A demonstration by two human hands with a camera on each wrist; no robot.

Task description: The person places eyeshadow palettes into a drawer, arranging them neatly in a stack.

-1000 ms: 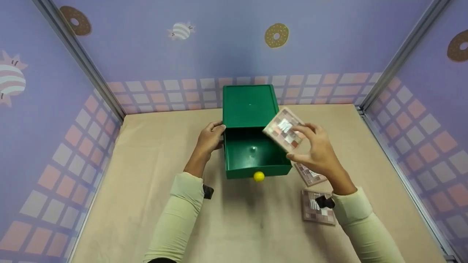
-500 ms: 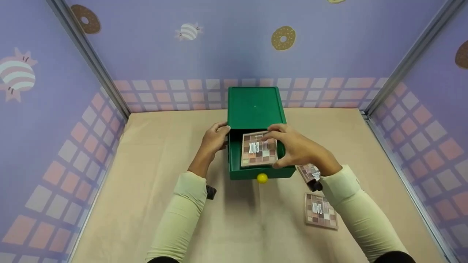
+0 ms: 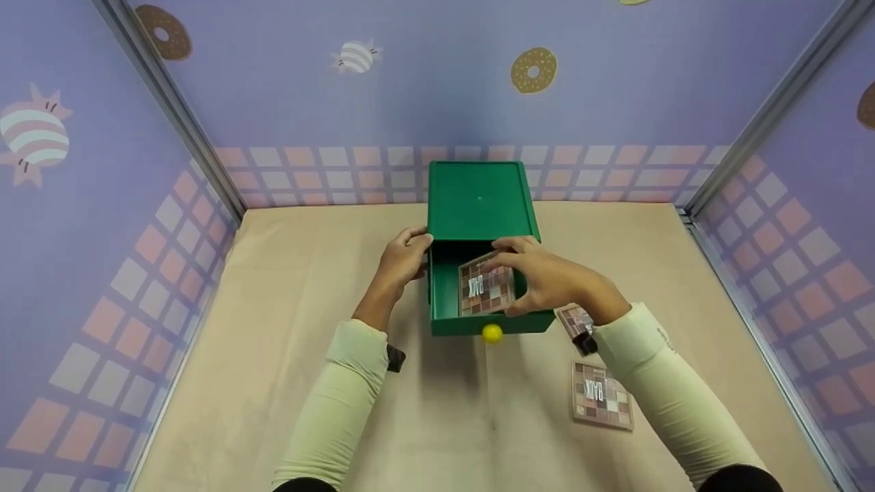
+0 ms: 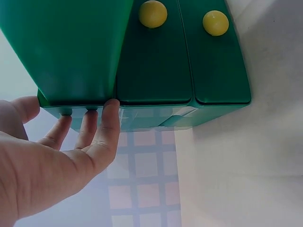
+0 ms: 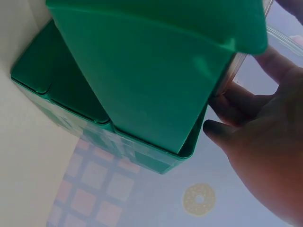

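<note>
A green drawer cabinet (image 3: 482,201) stands at the back middle with its top drawer (image 3: 446,326) pulled out by a yellow knob (image 3: 492,333). My left hand (image 3: 400,263) holds the cabinet's left side near the front edge; in the left wrist view the fingertips of that hand (image 4: 71,156) touch the side wall. Inside the drawer a square palette (image 3: 476,290) lies tilted, and my right hand (image 3: 550,280) grips its right side with thumb and fingers. The right wrist view shows the right hand (image 5: 270,123) beside the drawer wall, the palette mostly hidden.
Two more palettes lie on the table to the right, one (image 3: 603,396) near the front and one (image 3: 571,320) partly behind the right wrist. Two lower drawers with yellow knobs (image 4: 215,23) are closed. Patterned walls (image 3: 437,89) enclose the beige table (image 3: 301,273).
My right hand has carried the palette leftward from above the drawer's right edge and down into the drawer. The left hand keeps its place on the cabinet.
</note>
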